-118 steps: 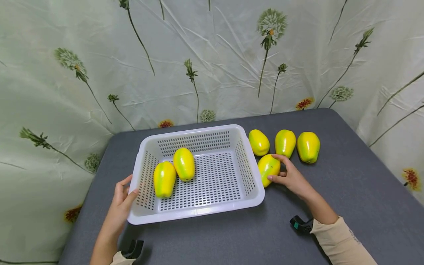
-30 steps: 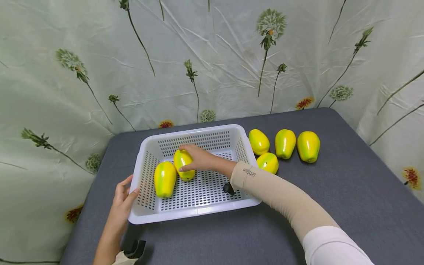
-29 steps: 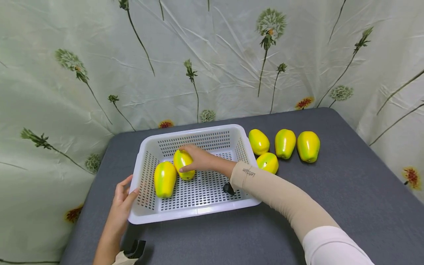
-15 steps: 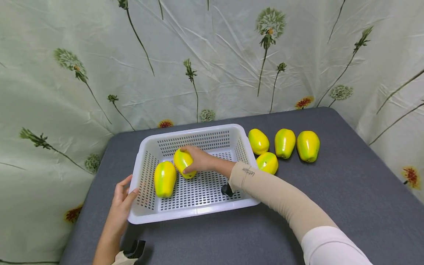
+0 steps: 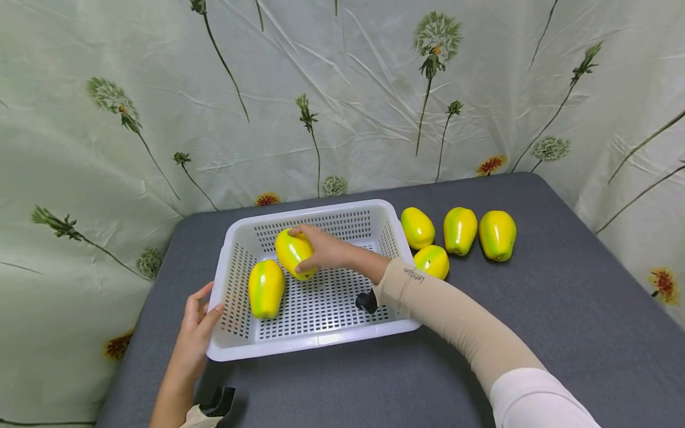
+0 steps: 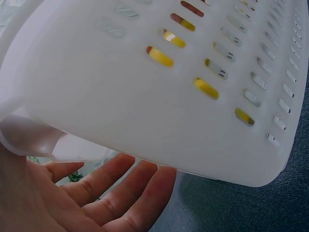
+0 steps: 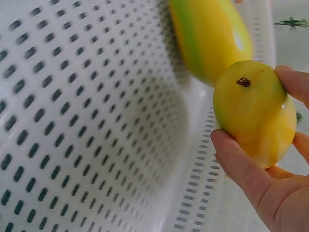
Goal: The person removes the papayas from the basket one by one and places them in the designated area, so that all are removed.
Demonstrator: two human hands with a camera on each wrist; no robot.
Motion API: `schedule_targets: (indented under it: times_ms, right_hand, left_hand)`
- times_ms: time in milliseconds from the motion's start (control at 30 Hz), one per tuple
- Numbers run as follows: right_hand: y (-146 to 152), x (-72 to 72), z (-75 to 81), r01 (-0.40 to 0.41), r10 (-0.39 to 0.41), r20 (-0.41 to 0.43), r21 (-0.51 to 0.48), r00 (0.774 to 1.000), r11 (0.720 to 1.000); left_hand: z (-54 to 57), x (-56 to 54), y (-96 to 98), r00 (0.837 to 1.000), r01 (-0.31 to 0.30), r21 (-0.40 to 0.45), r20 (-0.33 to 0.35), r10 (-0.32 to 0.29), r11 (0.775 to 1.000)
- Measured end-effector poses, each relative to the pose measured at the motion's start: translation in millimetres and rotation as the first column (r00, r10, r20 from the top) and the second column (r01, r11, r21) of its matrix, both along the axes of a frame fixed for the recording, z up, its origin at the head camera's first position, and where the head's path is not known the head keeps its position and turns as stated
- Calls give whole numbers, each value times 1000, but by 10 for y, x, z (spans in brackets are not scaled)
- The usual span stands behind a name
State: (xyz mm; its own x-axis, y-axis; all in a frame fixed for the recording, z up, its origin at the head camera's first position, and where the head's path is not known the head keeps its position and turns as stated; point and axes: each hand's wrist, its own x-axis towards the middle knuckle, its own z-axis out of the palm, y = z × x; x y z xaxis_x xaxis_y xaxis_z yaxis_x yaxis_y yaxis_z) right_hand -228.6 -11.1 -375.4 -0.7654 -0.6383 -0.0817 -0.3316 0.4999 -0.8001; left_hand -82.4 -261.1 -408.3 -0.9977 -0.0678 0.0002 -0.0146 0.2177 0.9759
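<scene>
A white perforated plastic basket (image 5: 342, 340) stands on the table. My left hand (image 5: 196, 326) holds its left rim, with the thumb over the edge; in the left wrist view the fingers (image 6: 140, 186) reach under the rim from outside. Inside the basket my right hand (image 5: 327, 248) grips a yellow-green papaya (image 5: 291, 252) between thumb and fingers. That papaya (image 7: 256, 116) is tilted and seems raised off the basket floor in the right wrist view, its stem end facing the camera. A second papaya (image 5: 266, 289) lies in the basket to the left of it.
Several more papayas (image 5: 497, 236) lie on the grey-covered table (image 5: 567, 333) right of the basket. The nearest papaya (image 5: 432, 261) is close to the basket's right wall, partly behind my right sleeve. A flower-printed curtain (image 5: 364, 107) hangs behind the table.
My right hand has left the papaya beside the basket, reached into the basket and gripped a papaya there, which has since tilted and risen slightly. My left hand stays on the rim.
</scene>
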Motion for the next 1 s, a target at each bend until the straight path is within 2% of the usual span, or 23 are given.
schedule_targets:
  times_ms: [300, 567, 1000]
  right_hand:
    - [124, 41, 185, -8, 12, 27, -160, 1000, 987]
    - [285, 87, 323, 27, 4, 96, -318, 995, 948]
    - [756, 210, 499, 149, -136, 61, -360, 989, 921]
  left_hand:
    - [-1, -4, -1, 1000, -1, -12, 11, 1, 1000]
    - [-2, -4, -2, 1000, -11, -8, 12, 11, 1000]
    - [-6, -1, -8, 1000, 4, -9, 0, -4, 1000]
